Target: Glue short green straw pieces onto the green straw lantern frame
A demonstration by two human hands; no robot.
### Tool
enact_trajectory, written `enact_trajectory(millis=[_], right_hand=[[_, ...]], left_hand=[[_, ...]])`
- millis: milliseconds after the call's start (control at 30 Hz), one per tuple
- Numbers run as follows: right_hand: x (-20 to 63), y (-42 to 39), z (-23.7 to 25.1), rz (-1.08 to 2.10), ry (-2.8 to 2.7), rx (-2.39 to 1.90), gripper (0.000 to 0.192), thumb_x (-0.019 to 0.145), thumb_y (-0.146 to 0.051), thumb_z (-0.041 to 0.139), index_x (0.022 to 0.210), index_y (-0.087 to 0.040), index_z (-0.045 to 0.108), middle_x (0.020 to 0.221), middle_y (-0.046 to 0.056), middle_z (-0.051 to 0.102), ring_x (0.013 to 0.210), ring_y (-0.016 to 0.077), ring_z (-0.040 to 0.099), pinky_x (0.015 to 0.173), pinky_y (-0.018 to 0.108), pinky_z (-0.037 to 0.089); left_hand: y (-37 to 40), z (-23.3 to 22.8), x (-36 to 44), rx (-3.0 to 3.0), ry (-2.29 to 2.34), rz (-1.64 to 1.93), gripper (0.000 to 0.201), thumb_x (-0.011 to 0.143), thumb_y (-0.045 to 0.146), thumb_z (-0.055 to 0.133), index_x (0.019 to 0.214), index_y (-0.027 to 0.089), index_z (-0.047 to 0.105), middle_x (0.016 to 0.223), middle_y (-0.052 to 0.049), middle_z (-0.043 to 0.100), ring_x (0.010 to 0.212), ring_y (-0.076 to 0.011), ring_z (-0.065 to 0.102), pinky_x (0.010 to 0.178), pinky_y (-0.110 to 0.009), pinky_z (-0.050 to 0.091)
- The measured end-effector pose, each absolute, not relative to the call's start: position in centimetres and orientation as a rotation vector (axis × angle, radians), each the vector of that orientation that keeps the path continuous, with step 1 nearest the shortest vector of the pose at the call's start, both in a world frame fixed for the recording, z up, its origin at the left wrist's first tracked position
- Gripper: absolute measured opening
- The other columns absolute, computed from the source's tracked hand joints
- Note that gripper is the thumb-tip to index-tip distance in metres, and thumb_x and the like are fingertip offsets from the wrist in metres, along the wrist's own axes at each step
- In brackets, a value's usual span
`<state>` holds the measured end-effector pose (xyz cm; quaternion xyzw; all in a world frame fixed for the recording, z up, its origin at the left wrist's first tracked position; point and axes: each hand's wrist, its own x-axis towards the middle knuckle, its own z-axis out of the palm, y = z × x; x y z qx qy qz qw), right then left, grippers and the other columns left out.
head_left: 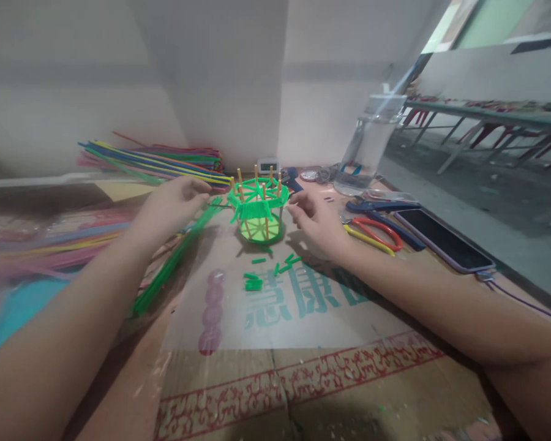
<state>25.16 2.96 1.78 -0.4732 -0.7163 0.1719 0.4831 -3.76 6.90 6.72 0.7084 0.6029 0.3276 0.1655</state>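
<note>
A small round model (259,211) stands upright on a printed sheet, built of green pipe-cleaner pieces and thin wooden sticks, with a yellow-green disc base. To its left, my left hand (179,199) has its thumb and fingers drawn together, close to a thin dark line that runs toward the model; what it pinches is unclear. My right hand (321,223) is on the other side, its thumb and index finger closed near the model's right edge. Anything between those fingertips is too small to name. Short green cut pieces (253,285) lie in front of the model.
Colored pipe cleaners (156,160) are bundled along the wall, and a green bundle (165,275) lies at left. On the right are orange-and-yellow-handled pliers (379,233), blue-handled pliers (386,206), a phone (443,239) and a clear water bottle (371,144). A small digital clock (269,165) stands behind.
</note>
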Motion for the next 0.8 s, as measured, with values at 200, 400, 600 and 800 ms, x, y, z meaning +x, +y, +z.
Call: enact_trajectory(millis=[200,400,600,800], right_hand=[[29.0,5.3,4.4,0.284,-1.6,-1.299,0.013,0.089,-0.025,0.06,0.1,-0.018,0.059,0.097,0.006,0.069,0.086,0.0179,0.063,0.079,0.031,0.05],[31.2,9.2,3.2,0.38,-1.845,-1.643,0.055,0.086,-0.022,0.066,0.138,-0.012,0.052,0.143,0.019,0.058,0.123,0.0286,0.061,0.104,0.043,0.047],[30.7,14.0,2.7,0.386,-1.873,-1.707,0.061,0.08,-0.027,0.076,0.136,-0.009,0.058,0.137,0.022,0.062,0.12,0.0321,0.064,0.101,0.042,0.048],[28.9,15.5,2.0,0.457,-1.863,-1.669,0.034,0.075,-0.022,0.079,0.106,-0.01,0.072,0.092,0.01,0.078,0.082,0.021,0.071,0.081,0.031,0.054]], left_hand=[[6.7,6.9,-3.3,2.185,1.735,0.946,0.031,0.082,0.028,0.06,0.11,0.018,0.068,0.101,-0.005,0.071,0.076,-0.0206,0.063,0.068,-0.029,0.045],[6.2,7.6,-3.1,2.13,1.652,1.056,0.037,0.081,0.026,0.055,0.115,0.021,0.066,0.095,-0.004,0.071,0.079,-0.0227,0.065,0.068,-0.029,0.046],[3.6,7.9,0.0,2.288,1.432,1.195,0.02,0.086,0.034,0.055,0.095,0.021,0.067,0.099,-0.005,0.069,0.092,-0.0241,0.063,0.081,-0.033,0.049],[4.0,6.0,0.9,2.453,1.398,1.091,0.037,0.085,0.049,0.064,0.108,0.021,0.067,0.107,-0.008,0.063,0.103,-0.0266,0.058,0.095,-0.041,0.047]])
